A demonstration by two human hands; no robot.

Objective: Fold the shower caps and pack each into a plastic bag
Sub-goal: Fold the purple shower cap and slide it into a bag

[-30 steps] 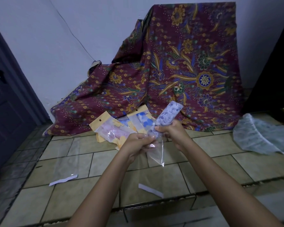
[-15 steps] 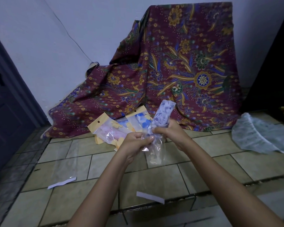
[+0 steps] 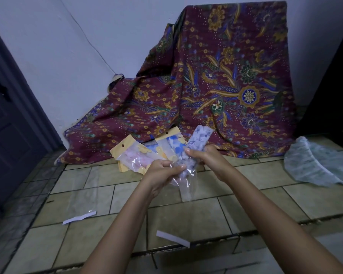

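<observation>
A folded shower cap, white with blue-grey print, is rolled into a long strip and stands tilted in front of me. My right hand grips its middle. Its lower end sits inside a clear plastic bag, whose mouth my left hand pinches. The bag hangs down below both hands. On the tiled floor behind lie packed bags with yellow headers, one holding a pink cap, another a blue cap. An unfolded pale shower cap lies at the right.
A maroon patterned cloth drapes over something against the white wall. An empty clear bag lies flat at the left with a white paper strip. Another white strip lies near the step edge. A dark door stands left.
The folded cap has slid deeper into the clear bag, so less of it shows above my right hand. Both hands stayed close together.
</observation>
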